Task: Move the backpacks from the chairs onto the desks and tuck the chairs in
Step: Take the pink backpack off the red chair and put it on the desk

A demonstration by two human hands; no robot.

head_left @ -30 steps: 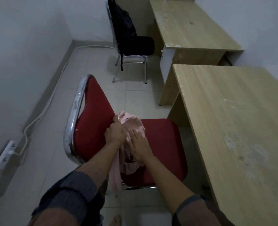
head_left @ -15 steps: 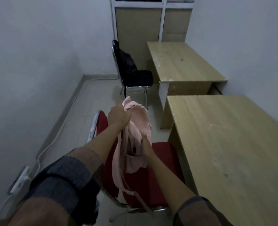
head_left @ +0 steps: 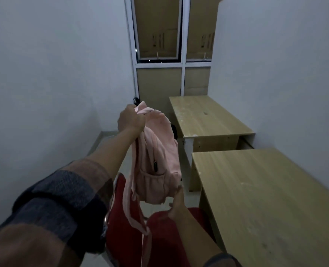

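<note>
The pink backpack (head_left: 156, 160) has been lifted clear of the red chair (head_left: 159, 237), above it. Its top is clenched in the left hand (head_left: 131, 120); its bottom corner is pinched by the right hand (head_left: 176, 206). The counter (head_left: 265, 199) beside the chair awaits it.

hands lifting pink backpack (head_left: 156, 160) above red chair (head_left: 159, 237), left hand (head_left: 131, 119) gripping top, desk (head_left: 265, 199) beside

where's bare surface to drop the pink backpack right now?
The near desk top is bare from its left edge to the wall, right beside the pink backpack. The far desk top is bare too. It is crowded over the red chair: the left hand grips the backpack's top, the right hand holds its bottom, and straps dangle over the seat.
</note>
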